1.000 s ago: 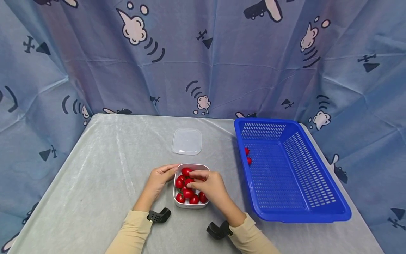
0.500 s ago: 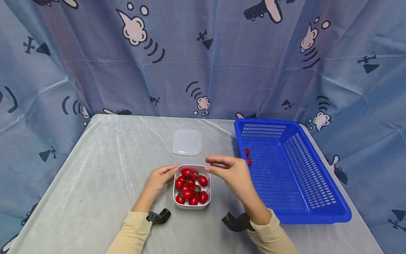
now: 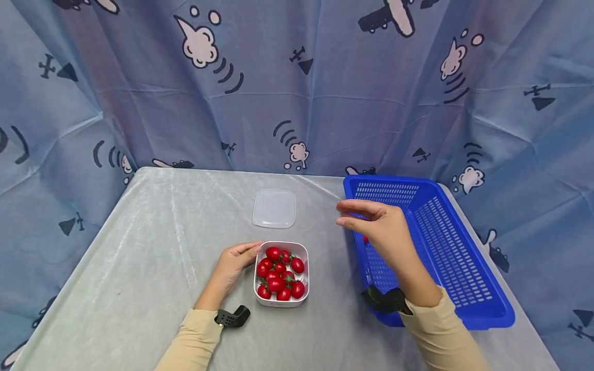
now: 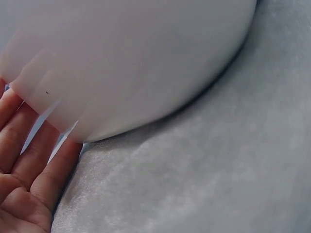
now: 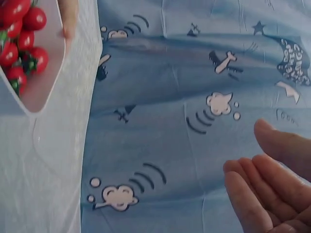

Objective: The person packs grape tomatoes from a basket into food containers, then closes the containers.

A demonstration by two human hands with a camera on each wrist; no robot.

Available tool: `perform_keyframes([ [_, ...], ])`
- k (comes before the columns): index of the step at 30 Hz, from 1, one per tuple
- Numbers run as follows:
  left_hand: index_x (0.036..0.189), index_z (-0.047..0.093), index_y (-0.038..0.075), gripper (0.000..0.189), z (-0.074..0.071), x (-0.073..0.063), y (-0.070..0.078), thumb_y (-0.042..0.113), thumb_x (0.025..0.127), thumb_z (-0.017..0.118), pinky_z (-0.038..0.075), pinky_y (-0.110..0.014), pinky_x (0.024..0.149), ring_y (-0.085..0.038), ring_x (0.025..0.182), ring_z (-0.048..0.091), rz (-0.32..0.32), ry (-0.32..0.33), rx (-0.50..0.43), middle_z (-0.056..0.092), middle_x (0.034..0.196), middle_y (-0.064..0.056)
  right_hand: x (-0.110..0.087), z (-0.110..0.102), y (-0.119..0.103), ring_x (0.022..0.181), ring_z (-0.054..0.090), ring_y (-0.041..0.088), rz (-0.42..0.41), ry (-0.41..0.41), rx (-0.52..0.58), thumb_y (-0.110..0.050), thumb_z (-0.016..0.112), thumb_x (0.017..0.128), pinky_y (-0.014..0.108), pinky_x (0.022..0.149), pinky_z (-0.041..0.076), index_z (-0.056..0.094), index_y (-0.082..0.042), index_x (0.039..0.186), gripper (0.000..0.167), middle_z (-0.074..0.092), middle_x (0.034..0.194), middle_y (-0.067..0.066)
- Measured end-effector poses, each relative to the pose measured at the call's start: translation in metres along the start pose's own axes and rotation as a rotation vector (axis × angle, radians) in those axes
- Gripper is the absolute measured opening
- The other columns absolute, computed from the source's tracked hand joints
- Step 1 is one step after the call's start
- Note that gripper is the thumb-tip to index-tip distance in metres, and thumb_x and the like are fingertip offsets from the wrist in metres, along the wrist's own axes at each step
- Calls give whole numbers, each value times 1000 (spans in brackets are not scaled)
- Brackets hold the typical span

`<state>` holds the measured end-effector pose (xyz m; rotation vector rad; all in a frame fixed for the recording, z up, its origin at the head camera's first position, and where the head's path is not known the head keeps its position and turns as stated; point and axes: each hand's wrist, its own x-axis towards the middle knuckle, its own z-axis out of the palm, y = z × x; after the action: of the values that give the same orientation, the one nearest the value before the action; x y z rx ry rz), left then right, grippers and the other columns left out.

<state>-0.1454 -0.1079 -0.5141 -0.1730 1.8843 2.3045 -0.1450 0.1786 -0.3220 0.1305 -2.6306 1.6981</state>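
A white square container (image 3: pixel 283 304) of small red tomatoes (image 3: pixel 275 283) with green stems stands on the table in the head view. My left hand (image 3: pixel 235 261) rests at its far left corner, thumb by the rim. In the left wrist view, the straight fingers (image 4: pixel 63 167) of that hand touch the outer wall. My right hand (image 3: pixel 387 232) is over the left side of a blue basket (image 3: pixel 436 247), with nothing between thumb and fingers. A red tomato (image 3: pixel 365 239) shows inside the basket, partly hidden by the hand. The right wrist view shows thumb and fingertips apart.
A clear square lid (image 3: pixel 274 208) lies flat behind the container. Pale cloth covers the table (image 3: pixel 153 268). Blue patterned curtain (image 3: pixel 260 77) hangs behind and at both sides.
My right hand has come away from the tomatoes in the container and moved right, up to the basket's left edge. The left hand has stayed at the container.
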Motion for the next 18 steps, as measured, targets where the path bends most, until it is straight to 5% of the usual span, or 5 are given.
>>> perform_keyframes([
  [11,123,61,-14,37,0,0,0,9,94,65,55,-19,86,1,89,67,13,-8,2,74,98,13,30,-34,27,95,69,-4,-29,84,14,-26,81,84,10,84,52,71,-2,121,45,73,95,-24],
  [18,124,61,-15,38,-1,0,0,9,94,66,54,-18,86,2,90,66,12,-15,4,74,98,12,48,-50,52,94,65,-10,22,102,-69,-33,80,85,7,84,48,70,-2,122,50,69,90,-30],
])
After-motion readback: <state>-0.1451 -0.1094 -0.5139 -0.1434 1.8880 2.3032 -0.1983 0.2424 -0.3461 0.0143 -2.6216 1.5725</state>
